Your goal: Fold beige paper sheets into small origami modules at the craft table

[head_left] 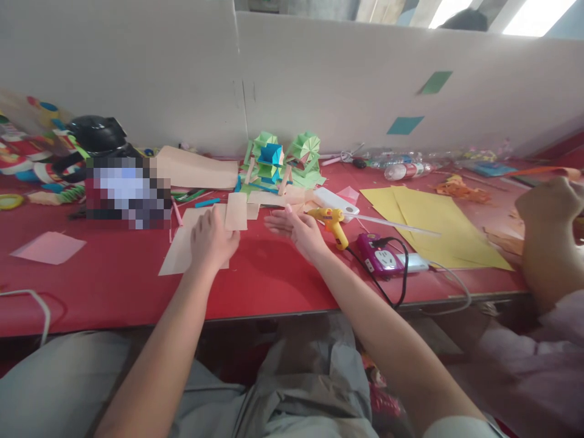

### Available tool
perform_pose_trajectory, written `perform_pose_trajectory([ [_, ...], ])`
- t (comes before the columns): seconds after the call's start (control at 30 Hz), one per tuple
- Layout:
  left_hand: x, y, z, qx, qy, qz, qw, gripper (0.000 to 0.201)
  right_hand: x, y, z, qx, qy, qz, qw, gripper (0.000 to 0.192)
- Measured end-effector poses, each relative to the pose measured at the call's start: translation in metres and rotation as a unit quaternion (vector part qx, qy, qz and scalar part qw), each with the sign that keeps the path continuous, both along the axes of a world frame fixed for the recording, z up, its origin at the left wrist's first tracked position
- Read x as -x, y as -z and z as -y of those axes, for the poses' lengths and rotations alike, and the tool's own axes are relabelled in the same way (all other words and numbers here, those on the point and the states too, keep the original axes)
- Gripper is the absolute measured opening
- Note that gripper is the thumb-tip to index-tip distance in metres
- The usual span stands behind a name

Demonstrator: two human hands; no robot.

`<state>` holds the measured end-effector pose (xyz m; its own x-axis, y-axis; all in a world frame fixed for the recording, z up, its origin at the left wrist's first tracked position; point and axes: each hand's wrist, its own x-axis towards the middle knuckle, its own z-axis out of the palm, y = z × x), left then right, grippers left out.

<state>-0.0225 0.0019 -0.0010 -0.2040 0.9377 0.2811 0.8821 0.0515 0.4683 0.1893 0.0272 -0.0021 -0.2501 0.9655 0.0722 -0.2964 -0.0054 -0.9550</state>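
Observation:
My left hand rests on a sheet of peach paper on the red table, its fingers by a small folded peach piece. Whether it grips that piece is unclear. My right hand hovers open, palm turned left, fingers stretched toward the folded piece, holding nothing. Just right of it lies a yellow glue gun. Behind both hands stands a green and blue folded-paper model.
A purple power strip with black cable lies near the front edge. Yellow sheets lie at right, where another person's hand works. A pink square, toys and a black helmet sit at left. White partition behind.

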Motion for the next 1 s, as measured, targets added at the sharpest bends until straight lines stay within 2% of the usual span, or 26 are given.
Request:
perform_pose_trajectory([
  [0.1, -0.004, 0.000, 0.004, 0.076, -0.003, -0.030, 0.997, 0.077, 0.002, -0.002, 0.004, 0.011, -0.042, 0.028, 0.999, 0.057],
  [0.27, -0.010, -0.012, 0.013, 0.111, -0.002, -0.082, 0.990, 0.072, 0.003, -0.002, 0.006, 0.002, -0.066, 0.039, 0.997, 0.057],
  [0.37, -0.002, -0.020, 0.015, 0.124, -0.015, -0.086, 0.988, 0.070, 0.003, -0.002, 0.005, 0.000, -0.073, 0.055, 0.996, 0.057],
  [0.43, 0.009, -0.024, 0.014, 0.099, -0.025, -0.064, 0.993, 0.067, 0.003, -0.002, 0.005, -0.003, -0.077, 0.069, 0.995, 0.058],
  [0.57, 0.023, -0.036, 0.015, -0.020, -0.043, 0.043, 0.998, 0.073, 0.003, 0.001, 0.004, -0.013, -0.084, 0.086, 0.993, 0.057],
  [0.7, 0.002, -0.050, 0.026, -0.047, -0.048, 0.076, 0.995, 0.069, 0.003, 0.002, 0.005, -0.028, -0.099, 0.086, 0.991, 0.052],
  [0.77, -0.017, -0.053, 0.034, -0.063, -0.017, 0.076, 0.995, 0.063, 0.003, 0.001, 0.007, -0.030, -0.116, 0.060, 0.991, 0.054],
  [0.8, -0.027, -0.053, 0.038, -0.053, 0.019, 0.073, 0.996, 0.059, 0.003, 0.000, 0.008, -0.030, -0.126, 0.043, 0.991, 0.058],
  [0.87, -0.044, -0.049, 0.044, -0.014, 0.144, 0.053, 0.988, 0.050, 0.003, -0.001, 0.010, -0.030, -0.134, 0.019, 0.990, 0.063],
  [0.93, -0.052, -0.044, 0.045, 0.017, 0.282, 0.040, 0.958, 0.041, 0.002, -0.002, 0.010, -0.026, -0.105, 0.015, 0.994, 0.057],
  [1.0, -0.052, -0.037, 0.040, 0.003, 0.326, 0.057, 0.944, 0.038, 0.000, -0.002, 0.008, -0.001, -0.051, 0.012, 0.999, 0.048],
])
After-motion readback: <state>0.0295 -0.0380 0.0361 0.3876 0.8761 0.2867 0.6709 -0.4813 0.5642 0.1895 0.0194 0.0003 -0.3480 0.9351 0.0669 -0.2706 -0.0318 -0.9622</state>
